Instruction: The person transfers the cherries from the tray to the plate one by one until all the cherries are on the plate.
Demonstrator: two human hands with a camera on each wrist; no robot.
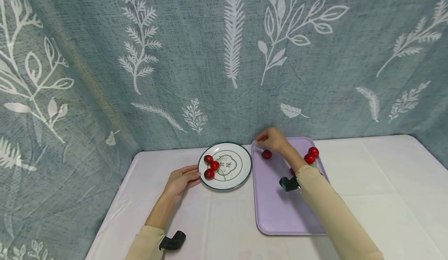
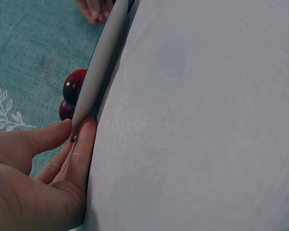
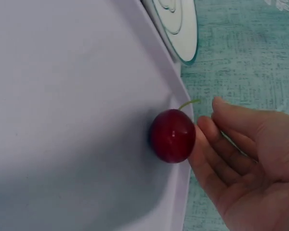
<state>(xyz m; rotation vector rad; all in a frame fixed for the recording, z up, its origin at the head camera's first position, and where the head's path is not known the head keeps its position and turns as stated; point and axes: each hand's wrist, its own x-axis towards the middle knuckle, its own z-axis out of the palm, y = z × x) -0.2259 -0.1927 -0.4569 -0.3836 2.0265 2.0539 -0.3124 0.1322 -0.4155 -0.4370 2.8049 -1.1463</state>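
My left hand [image 1: 181, 180] pinches the left rim of a white plate [image 1: 241, 174], thumb on top and fingers underneath in the left wrist view. Three red cherries [image 1: 209, 174] with green stems lie on the plate's left half. Over the far left corner of a purple tray [image 1: 273, 213] is my right hand [image 1: 274, 139]. Beside its fingers a dark red cherry [image 3: 172, 136] sits near the tray's rim, its stem pointing toward the thumb. A small gap shows between stem and thumb tip; whether a finger touches the cherry I cannot tell.
More cherries [image 1: 309, 158] lie at the tray's right side, some partly hidden by the right forearm. Plate and tray stand side by side on a white-covered table [image 1: 217, 229]. A blue-green curtain [image 1: 196, 57] with white leaf prints hangs behind the table.
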